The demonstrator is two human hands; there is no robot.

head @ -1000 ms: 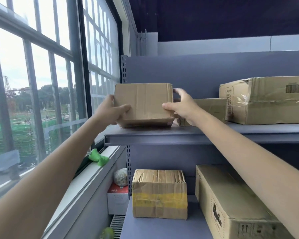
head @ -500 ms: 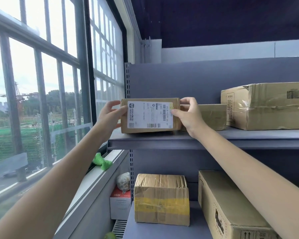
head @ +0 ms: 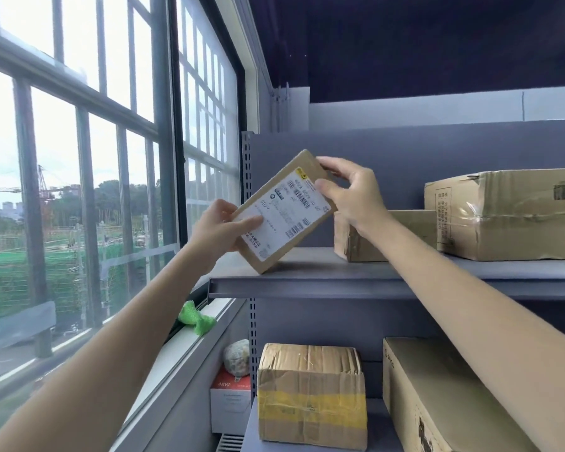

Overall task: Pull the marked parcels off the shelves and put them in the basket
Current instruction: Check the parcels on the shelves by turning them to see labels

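I hold a small brown cardboard parcel (head: 282,212) with a white shipping label facing me, tilted diagonally at the left end of the upper grey shelf (head: 307,283). Its lower corner is at the shelf surface. My left hand (head: 221,228) grips its lower left edge, thumb across the label. My right hand (head: 348,194) pinches its upper right corner. No basket is in view.
On the upper shelf to the right sit a small box (head: 395,234) and a bigger taped box (head: 509,213). The lower shelf holds a yellow-taped box (head: 312,394) and a long carton (head: 444,406). A window and sill with a green object (head: 196,318) are on the left.
The parcel was turned so its label faces me, then rotated from level to a diagonal tilt. Both hands kept their hold, the right one rising to the top corner.
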